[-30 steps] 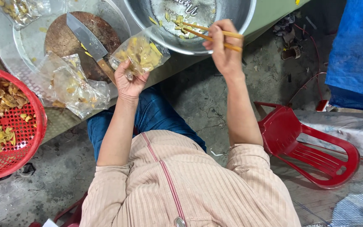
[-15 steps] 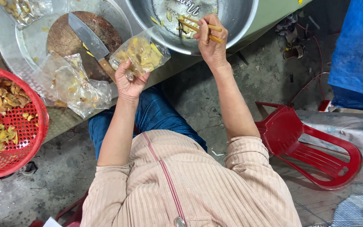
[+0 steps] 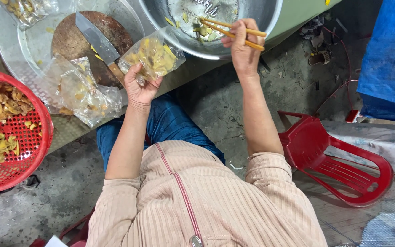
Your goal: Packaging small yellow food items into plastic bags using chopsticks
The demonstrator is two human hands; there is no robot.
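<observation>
Plastic bag (image 3: 154, 55) in left hand (image 3: 140, 89) grip; right hand (image 3: 243, 48) grips chopsticks (image 3: 232, 31) over metal bowl (image 3: 270, 18); cleaver (image 3: 98, 43) beside.

It looked like a rough food-preparation spot at a market stall or a back-yard kitchen, not a home kitchen. The floor (image 3: 261, 114) was cracked, stained concrete with bits of litter. A low green table (image 3: 293, 18) carried a big metal basin (image 3: 270, 18), a round steel tray (image 3: 10, 50) with a worn wooden chopping block (image 3: 69, 41) and cleaver (image 3: 94, 39), and a red plastic basket (image 3: 33, 151) of sliced food. A red plastic chair (image 3: 339, 164) and a blue tarpaulin (image 3: 387, 59) stood nearby.
</observation>
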